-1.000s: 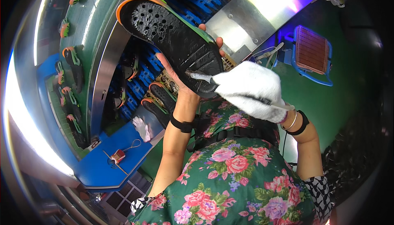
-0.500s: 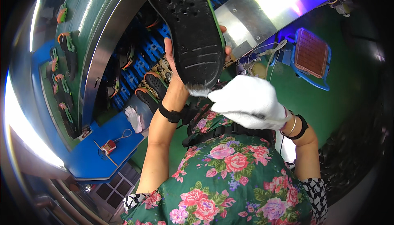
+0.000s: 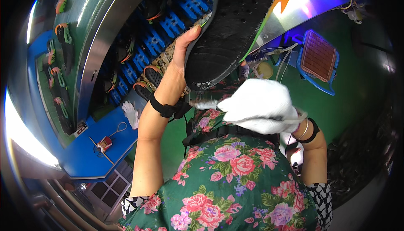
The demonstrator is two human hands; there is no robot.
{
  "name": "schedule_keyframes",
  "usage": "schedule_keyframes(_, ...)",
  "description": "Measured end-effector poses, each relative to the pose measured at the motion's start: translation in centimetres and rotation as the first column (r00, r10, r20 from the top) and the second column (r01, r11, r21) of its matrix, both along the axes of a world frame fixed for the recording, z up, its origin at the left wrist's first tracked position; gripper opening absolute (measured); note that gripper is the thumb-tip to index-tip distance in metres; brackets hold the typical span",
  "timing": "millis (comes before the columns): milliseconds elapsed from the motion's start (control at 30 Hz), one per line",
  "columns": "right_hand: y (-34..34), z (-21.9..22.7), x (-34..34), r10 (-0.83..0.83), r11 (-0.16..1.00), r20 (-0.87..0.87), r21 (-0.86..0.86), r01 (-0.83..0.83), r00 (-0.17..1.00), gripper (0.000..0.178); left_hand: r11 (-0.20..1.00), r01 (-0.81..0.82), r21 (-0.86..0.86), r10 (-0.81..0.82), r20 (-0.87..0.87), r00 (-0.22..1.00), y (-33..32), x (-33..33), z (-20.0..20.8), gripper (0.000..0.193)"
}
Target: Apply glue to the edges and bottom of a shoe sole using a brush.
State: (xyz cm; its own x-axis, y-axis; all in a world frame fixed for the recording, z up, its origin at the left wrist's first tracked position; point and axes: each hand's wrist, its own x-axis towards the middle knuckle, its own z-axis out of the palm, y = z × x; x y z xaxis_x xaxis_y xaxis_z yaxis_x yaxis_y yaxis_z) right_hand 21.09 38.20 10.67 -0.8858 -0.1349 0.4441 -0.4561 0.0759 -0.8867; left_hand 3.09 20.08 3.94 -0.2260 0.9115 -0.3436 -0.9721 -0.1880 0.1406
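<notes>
My bare left hand [image 3: 185,48] grips a black shoe sole [image 3: 229,41] by its sides, holding it up and tilted. The sole has small holes, an orange and green rim, and wet-looking streaks on its black face. My right hand [image 3: 259,106], in a white glove, is closed around a small brush [image 3: 204,104]. The brush sits just below the lower end of the sole, seemingly apart from it. Most of my left fingers are hidden behind the sole.
On the left, several soles [image 3: 65,48] lie on a green conveyor with a metal side rail [image 3: 99,50]. A blue table [image 3: 80,159] carries a white glove [image 3: 130,114] and a red container [image 3: 104,144]. A blue-framed stool [image 3: 318,60] stands at the right.
The sole has shifted right and tilted over to the right in my left hand. The brush, which was touching the sole's lower end, is now lower and apart from it.
</notes>
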Motion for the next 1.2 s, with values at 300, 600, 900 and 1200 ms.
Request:
schedule_keyframes(300,-0.1,-1.1,0.7,-0.096,0.909,-0.181,0.386,0.161,0.979,0.027,0.978,0.113,-0.176,-0.122,-0.044,0.992,1.4,-0.9,2.6,0.049)
schedule_keyframes(600,0.6,-1.2,0.5,-0.03,0.908,-0.151,0.409,0.09,0.988,0.025,0.908,0.139,-0.396,-0.191,-0.097,0.977,1.9,-0.6,4.5,0.042)
schedule_keyframes(900,1.4,-1.8,-0.5,-0.033,0.971,-0.113,0.233,0.059,0.993,0.025,0.906,0.16,-0.391,-0.215,-0.1,0.971,1.5,-1.0,3.6,0.046)
schedule_keyframes(1200,0.1,-1.6,0.2,-0.025,0.979,0.244,-0.188,0.073,0.969,0.016,0.996,0.031,-0.088,-0.03,0.014,0.999,0.9,0.2,0.1,0.077)
